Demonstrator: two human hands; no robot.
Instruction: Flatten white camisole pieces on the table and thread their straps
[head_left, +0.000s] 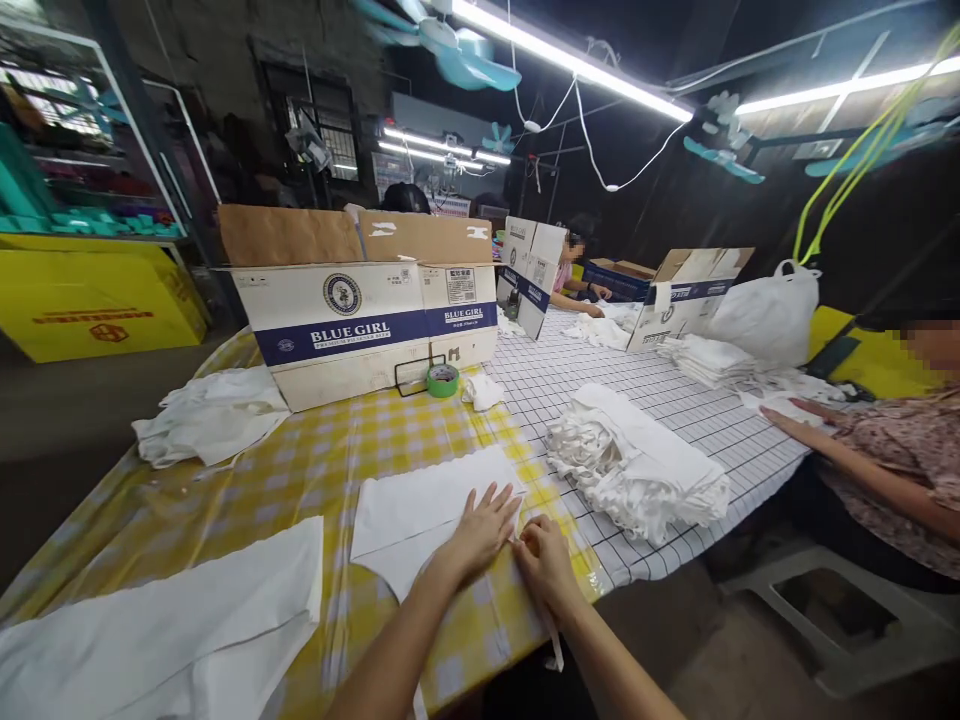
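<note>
A flat white fabric piece [420, 505] lies on the yellow checked tablecloth [315, 470] in front of me. My left hand [484, 528] rests flat on its right end, fingers stretched out. My right hand [546, 562] is just beside it at the fabric's right corner, fingers curled in a pinch on the fabric's edge or a white strap that hangs off the table edge. A tall stack of folded white fabric pieces [637, 460] sits to the right.
An open Blue Girl carton [367, 320] stands behind, with a green tape roll [442, 379] before it. More white fabric lies at the left [210, 415] and near left [172, 630]. A person [885, 450] works at the right; another sits farther back.
</note>
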